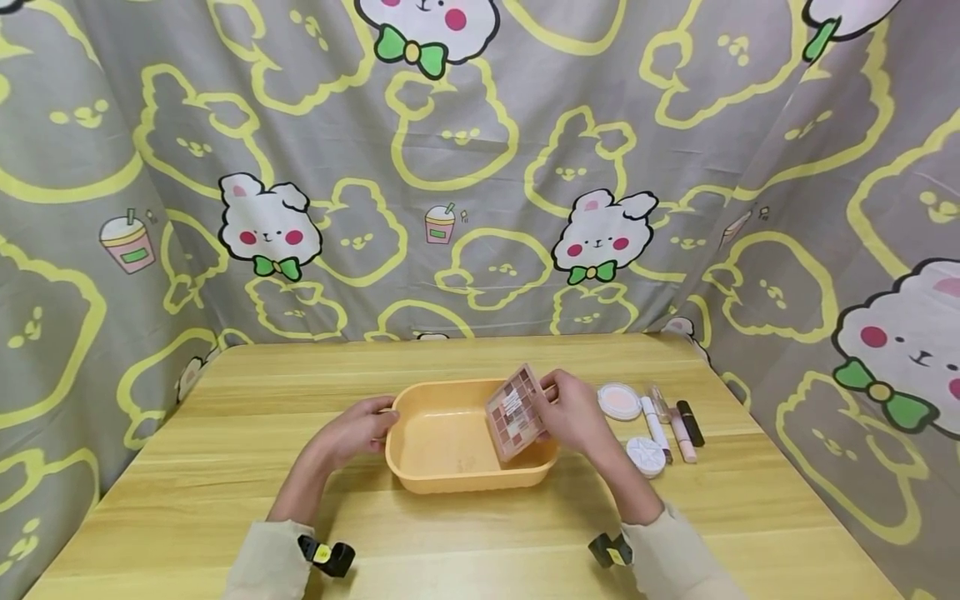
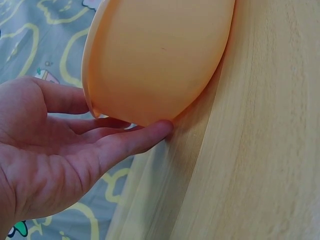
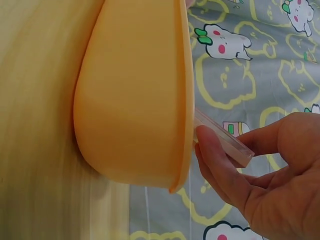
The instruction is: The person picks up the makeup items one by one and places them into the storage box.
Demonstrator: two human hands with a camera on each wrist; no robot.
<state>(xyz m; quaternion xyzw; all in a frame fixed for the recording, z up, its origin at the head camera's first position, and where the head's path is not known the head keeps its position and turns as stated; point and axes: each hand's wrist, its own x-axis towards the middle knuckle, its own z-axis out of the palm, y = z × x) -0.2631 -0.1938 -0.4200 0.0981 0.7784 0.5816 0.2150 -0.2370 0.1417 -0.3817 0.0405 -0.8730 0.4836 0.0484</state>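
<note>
A yellow-orange plastic basin [image 1: 472, 482] stands on the wooden table. At its left end my left hand [image 1: 351, 435] grips the rim; in the left wrist view the thumb [image 2: 157, 131] lies against the outer wall and some fingers pass behind it. My right hand [image 1: 576, 410] pinches an eyeshadow palette [image 1: 516, 417] by its right side. The palette, with its grid of brown and pink shades, leans tilted over the basin's right end, its lower part inside. From the right wrist, only the clear-edged end of the palette [image 3: 227, 142] shows past the rim.
Right of the basin lie a round pink compact [image 1: 619, 401], a white round case [image 1: 646, 457], a white tube [image 1: 655, 423], a pink tube [image 1: 683, 437], a black tube [image 1: 690, 423] and a clear item [image 1: 659, 402]. A patterned curtain [image 1: 465, 275] surrounds the table's back and sides.
</note>
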